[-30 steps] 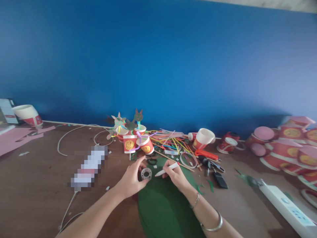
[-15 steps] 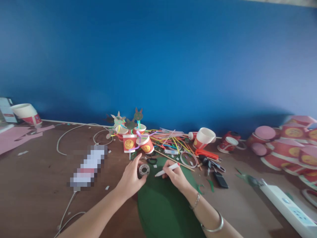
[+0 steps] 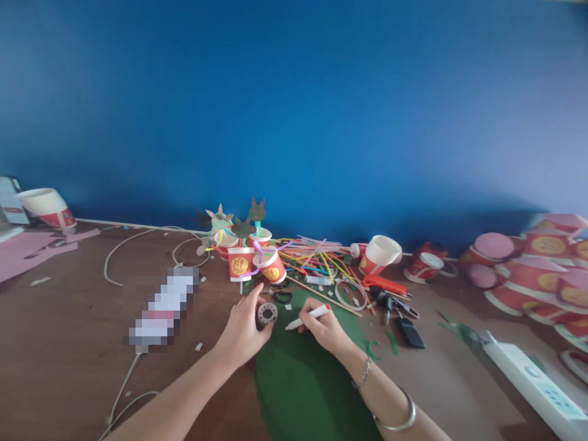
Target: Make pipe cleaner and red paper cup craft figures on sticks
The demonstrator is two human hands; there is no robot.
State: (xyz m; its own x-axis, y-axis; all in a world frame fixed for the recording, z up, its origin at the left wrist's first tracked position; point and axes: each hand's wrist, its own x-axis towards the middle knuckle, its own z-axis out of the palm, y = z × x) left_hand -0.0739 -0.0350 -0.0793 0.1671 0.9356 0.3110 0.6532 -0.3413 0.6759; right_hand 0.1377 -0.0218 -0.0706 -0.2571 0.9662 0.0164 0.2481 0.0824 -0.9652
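A large dark green sheet [image 3: 303,380] with a rounded edge lies on the brown table in front of me. My left hand [image 3: 243,327] is wrapped round a small round object [image 3: 267,313] with a pale, dotted ring-shaped top, at the sheet's upper left edge. Over the sheet, my right hand [image 3: 324,324] grips a white marker [image 3: 309,317] with a red end; its tip points left and down, close to the green surface. Whether the tip touches the sheet I cannot tell. Small paper scraps lie near the sheet's far edge.
Red-and-white cups [image 3: 270,267] with straws and animal cutouts stand behind my hands. Colourful straws [image 3: 316,251], an orange tool [image 3: 386,285] and keys [image 3: 408,332] lie right of them. A power strip [image 3: 535,380] is at the right, a blurred phone [image 3: 164,306] at the left.
The marker has shifted slightly to the left and down with my right hand. My left hand still holds the round object in nearly the same place.
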